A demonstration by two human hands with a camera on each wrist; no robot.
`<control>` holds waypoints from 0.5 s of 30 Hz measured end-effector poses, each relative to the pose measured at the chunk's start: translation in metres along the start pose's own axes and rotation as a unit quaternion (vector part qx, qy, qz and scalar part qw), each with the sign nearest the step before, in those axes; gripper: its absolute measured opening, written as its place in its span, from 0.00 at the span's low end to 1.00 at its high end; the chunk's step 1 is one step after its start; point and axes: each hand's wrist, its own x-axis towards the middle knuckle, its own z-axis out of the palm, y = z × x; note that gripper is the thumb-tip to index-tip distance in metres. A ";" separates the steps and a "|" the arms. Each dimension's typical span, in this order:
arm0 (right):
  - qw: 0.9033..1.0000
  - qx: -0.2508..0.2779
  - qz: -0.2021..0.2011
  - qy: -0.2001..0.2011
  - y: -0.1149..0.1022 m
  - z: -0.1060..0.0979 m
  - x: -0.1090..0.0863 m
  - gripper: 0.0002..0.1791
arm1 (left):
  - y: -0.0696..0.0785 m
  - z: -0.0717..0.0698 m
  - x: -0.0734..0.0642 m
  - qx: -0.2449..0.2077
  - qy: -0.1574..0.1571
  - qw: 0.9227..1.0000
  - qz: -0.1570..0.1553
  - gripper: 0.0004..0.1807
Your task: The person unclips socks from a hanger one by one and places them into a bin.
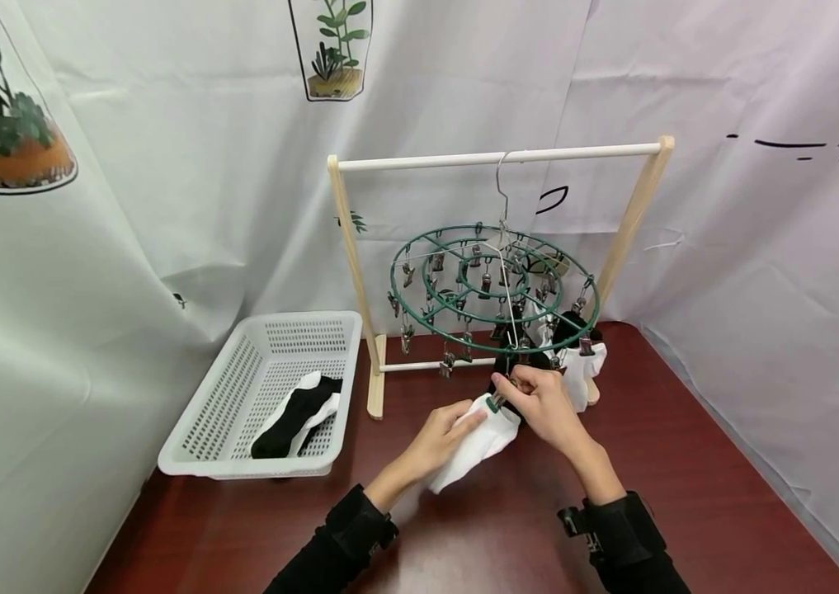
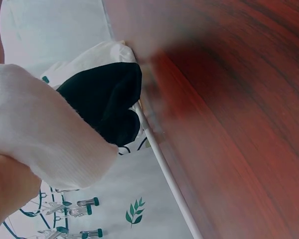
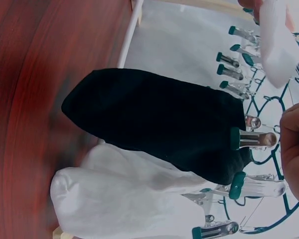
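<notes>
White sock (image 1: 474, 452) in your left hand (image 1: 440, 439), clip (image 1: 495, 402) in your right hand (image 1: 547, 410)
Left had the sock gripped over the worktop (image 1: 694, 495), right was pinching the clip, green tips right at the sock's edge. Just past that, your round green hanger (image 1: 493, 298) hung off the stand's bar (image 1: 419, 162) with black and white hanging socks (image 3: 159, 119) clipped on. Off to the left, your white basket (image 1: 241, 468) held loose socks (image 1: 300, 419).

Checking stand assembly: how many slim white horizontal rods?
2: the top rod spans the pale wooden stand; the lower rod sits near its feet, partly hidden by hanging black fabric socks. More could be hidden behind those.
</notes>
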 end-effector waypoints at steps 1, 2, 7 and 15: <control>1.000 0.002 -0.001 0.001 0.000 0.001 0.001 0.28 | 0.000 -0.002 -0.001 0.000 0.000 1.000 -0.004 0.12; 1.000 0.004 -0.002 0.001 -0.001 0.001 0.001 0.28 | -0.001 -0.003 -0.002 0.001 0.002 1.000 -0.005 0.12; 1.000 0.008 0.001 -0.002 -0.002 0.002 0.004 0.27 | -0.001 -0.012 -0.006 0.011 0.015 1.000 -0.005 0.12; 1.000 0.001 0.018 0.005 0.000 -0.005 0.002 0.28 | 0.000 -0.033 -0.007 0.039 0.033 0.999 0.001 0.12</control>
